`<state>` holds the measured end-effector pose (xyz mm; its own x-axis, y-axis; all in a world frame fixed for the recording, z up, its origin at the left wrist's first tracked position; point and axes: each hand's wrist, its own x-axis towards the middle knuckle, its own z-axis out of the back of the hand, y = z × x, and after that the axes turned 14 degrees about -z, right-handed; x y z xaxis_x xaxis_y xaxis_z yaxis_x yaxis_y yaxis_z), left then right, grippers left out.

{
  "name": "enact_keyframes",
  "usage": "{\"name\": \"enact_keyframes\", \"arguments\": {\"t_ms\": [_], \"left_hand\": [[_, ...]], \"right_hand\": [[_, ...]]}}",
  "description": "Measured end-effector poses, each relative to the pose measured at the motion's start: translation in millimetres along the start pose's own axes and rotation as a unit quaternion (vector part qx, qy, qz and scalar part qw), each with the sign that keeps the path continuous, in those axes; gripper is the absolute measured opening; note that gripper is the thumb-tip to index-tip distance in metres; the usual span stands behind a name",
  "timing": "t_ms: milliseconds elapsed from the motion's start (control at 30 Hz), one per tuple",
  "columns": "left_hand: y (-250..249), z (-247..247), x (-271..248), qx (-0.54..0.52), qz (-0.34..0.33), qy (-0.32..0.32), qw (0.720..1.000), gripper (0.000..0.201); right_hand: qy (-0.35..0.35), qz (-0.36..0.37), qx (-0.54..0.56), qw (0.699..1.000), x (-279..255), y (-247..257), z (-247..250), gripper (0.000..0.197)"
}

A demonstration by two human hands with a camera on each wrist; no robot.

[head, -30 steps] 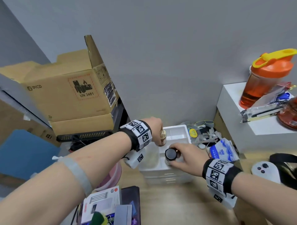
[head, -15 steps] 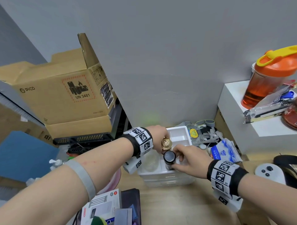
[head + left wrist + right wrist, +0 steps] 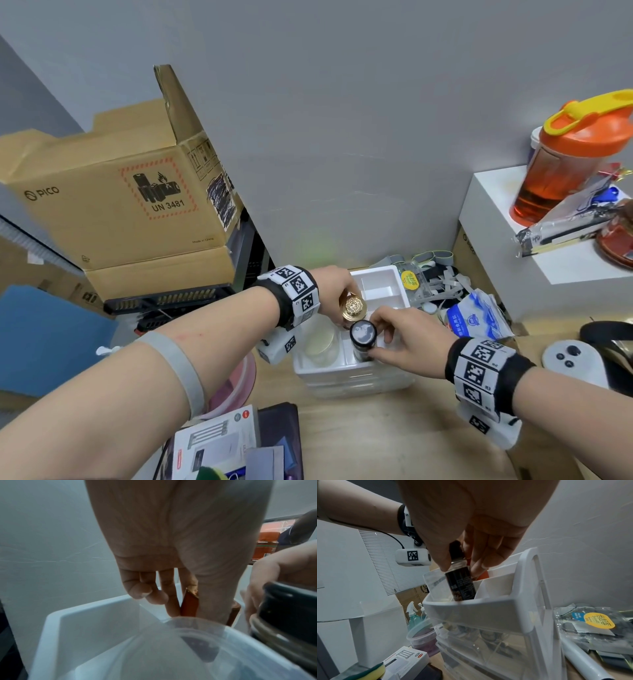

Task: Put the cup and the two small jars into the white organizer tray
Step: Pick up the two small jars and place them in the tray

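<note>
Both jars are over the tray, held upright by their upper ends, probably so each can go straight down into a narrow compartment without fingers fouling the dividers.

Right hand: fingers and thumb curled round the neck and cap of the black jar. In the right-wrist view its base is already below the front rim, in the near compartment beside the cup's section; whether it touches the floor of the tray I cannot tell.

Left hand: pinches the gold jar by its sides, thumb one side, fingers the other; the little finger curls free. This jar sits just behind the black one, caps nearly touching. Bottom hidden; seated or not, cannot tell.

Cup: clear, upright, already in the left compartment of the tray.

Judgement: the two hands crowd each other; letting go one at a time would avoid knocking a jar.

Around: the tray tops a clear drawer unit on the wooden surface. Cardboard box to the left, orange bottle on a white block at right, loose packets right of the tray. None blocks the drop.
</note>
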<state>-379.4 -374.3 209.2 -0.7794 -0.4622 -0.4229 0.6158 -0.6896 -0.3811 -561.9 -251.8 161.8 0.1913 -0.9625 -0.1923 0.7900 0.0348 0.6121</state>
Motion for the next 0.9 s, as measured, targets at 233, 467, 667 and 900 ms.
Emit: {"name": "enact_keyframes", "arguments": {"t_ms": [233, 467, 667, 900], "left_hand": [[5.7, -1.8, -0.2, -0.021, -0.01, -0.006, 1.0, 0.045], [10.8, -6.4, -0.6, -0.008, -0.033, -0.024, 0.999, 0.043], [8.3, -0.7, -12.6, -0.042, -0.041, -0.085, 0.995, 0.034], [-12.1, 16.0, -36.7, 0.029, -0.005, -0.038, 0.999, 0.038]], "right_hand": [[0.0, 0.005, 0.003, 1.0, -1.2, -0.5, 0.6, 0.04], [-0.024, 0.026, -0.01, 0.999, -0.1, 9.2, -5.1, 0.042], [-0.105, 0.006, 0.115, 0.988, 1.2, 10.8, 9.3, 0.029], [-0.18, -0.053, 0.154, 0.97, 27.5, 9.4, 33.9, 0.032]]}}
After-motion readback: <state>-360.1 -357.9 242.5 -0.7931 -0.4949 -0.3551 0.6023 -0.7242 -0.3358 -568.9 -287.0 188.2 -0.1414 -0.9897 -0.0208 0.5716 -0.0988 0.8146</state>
